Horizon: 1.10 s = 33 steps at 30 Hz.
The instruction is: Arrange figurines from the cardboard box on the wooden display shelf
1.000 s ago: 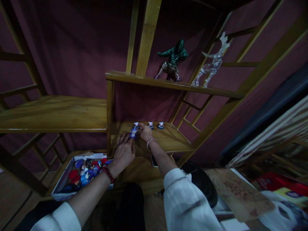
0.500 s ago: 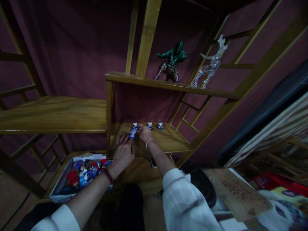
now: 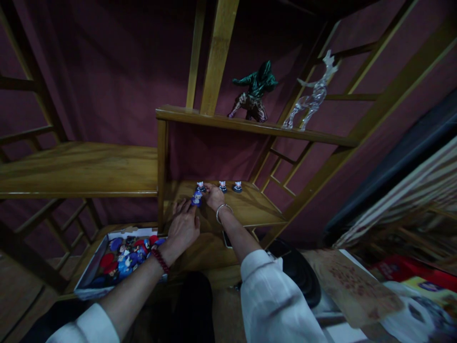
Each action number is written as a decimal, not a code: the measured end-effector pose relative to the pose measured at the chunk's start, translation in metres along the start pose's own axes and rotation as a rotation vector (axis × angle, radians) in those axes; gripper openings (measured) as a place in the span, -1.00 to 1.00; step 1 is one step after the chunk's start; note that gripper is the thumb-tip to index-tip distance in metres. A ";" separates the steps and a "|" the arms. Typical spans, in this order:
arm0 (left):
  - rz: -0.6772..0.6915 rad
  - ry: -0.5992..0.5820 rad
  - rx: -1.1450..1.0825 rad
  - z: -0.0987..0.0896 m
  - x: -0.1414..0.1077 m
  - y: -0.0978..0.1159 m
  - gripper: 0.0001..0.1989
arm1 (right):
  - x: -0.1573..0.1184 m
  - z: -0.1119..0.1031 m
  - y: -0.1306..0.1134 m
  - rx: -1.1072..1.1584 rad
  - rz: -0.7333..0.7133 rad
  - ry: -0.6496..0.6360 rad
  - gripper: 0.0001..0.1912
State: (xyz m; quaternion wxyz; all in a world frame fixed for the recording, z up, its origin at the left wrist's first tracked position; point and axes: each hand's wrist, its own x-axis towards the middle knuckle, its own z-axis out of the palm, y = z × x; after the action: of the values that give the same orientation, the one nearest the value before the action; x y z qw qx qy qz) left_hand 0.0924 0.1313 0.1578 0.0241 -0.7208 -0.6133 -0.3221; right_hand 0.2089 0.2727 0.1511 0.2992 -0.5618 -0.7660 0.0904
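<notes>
In the low shelf compartment, a small purple figurine [image 3: 196,198] sits at the fingertips of my left hand [image 3: 183,228], which appears to hold it with the index finger and thumb; the other fingers are loosely spread. Just behind it stands a small white-headed figurine [image 3: 200,186] on a dark base. My right hand [image 3: 214,196] reaches in from the right, its fingers closed at the side of that white-headed figurine; the exact contact is partly hidden. Two similar figurines, one [image 3: 223,186] beside my right hand and another [image 3: 237,186] farther right, stand in the same row.
An open box [image 3: 80,276] full of small colourful figurines lies at lower left. A green hooded statue [image 3: 255,90] and a clear deer figure [image 3: 312,97] stand on the upper shelf [image 3: 221,121]. Below my right forearm lies a phone-like object [image 3: 227,239]. Bags lie at right.
Both hands and the figurines stay almost in place; only a very slight shift of the view shows.
</notes>
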 end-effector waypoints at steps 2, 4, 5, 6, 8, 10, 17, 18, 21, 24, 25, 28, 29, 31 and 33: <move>-0.003 -0.007 -0.001 -0.001 0.000 0.001 -0.62 | -0.001 0.000 0.000 0.006 0.003 0.003 -0.63; 0.000 -0.008 0.000 -0.001 0.000 0.001 -0.62 | -0.001 0.000 -0.001 0.010 0.003 0.007 -0.65; 0.002 -0.008 0.002 -0.001 0.000 0.001 -0.62 | -0.001 -0.001 -0.002 0.013 0.004 0.008 -0.65; 0.002 -0.008 0.006 -0.001 0.000 0.001 -0.62 | -0.001 -0.001 -0.003 0.018 0.006 0.007 -0.65; 0.000 -0.012 0.018 -0.001 0.000 0.001 -0.62 | -0.002 -0.003 -0.003 0.042 0.014 0.001 -0.64; 0.000 -0.017 0.030 -0.001 0.000 0.001 -0.62 | -0.003 -0.005 -0.003 0.078 0.028 -0.014 -0.61; 0.007 -0.007 0.052 0.002 0.000 -0.001 -0.63 | -0.008 -0.005 0.007 0.220 0.120 -0.027 -0.54; 0.010 -0.003 0.057 0.003 0.000 -0.001 -0.63 | -0.009 -0.005 0.008 0.248 0.121 -0.025 -0.55; 0.014 0.001 0.070 0.002 0.000 -0.001 -0.64 | -0.015 -0.004 0.010 0.300 0.129 -0.019 -0.62; 0.010 0.000 0.076 0.002 -0.001 -0.001 -0.64 | -0.022 -0.004 0.008 0.325 0.147 -0.004 -0.71; 0.008 0.000 0.077 0.001 -0.001 0.000 -0.64 | -0.025 -0.004 0.007 0.334 0.148 0.001 -0.73; 0.007 -0.003 0.069 0.000 -0.001 0.000 -0.64 | -0.034 -0.004 0.001 0.352 0.140 0.016 -0.76; 0.007 -0.007 0.065 0.000 -0.001 0.000 -0.64 | -0.038 -0.004 -0.001 0.356 0.133 0.021 -0.76; 0.006 -0.012 0.060 -0.001 -0.001 0.001 -0.64 | -0.043 -0.004 -0.004 0.368 0.112 0.023 -0.75; 0.007 -0.010 0.061 -0.002 -0.001 0.001 -0.63 | -0.048 -0.006 -0.007 0.369 0.086 0.014 -0.73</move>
State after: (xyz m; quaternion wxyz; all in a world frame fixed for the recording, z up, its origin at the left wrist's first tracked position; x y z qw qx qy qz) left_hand 0.0926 0.1293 0.1591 0.0441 -0.7236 -0.6202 -0.2995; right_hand 0.2155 0.2250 0.1419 0.3982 -0.5301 -0.7097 0.2382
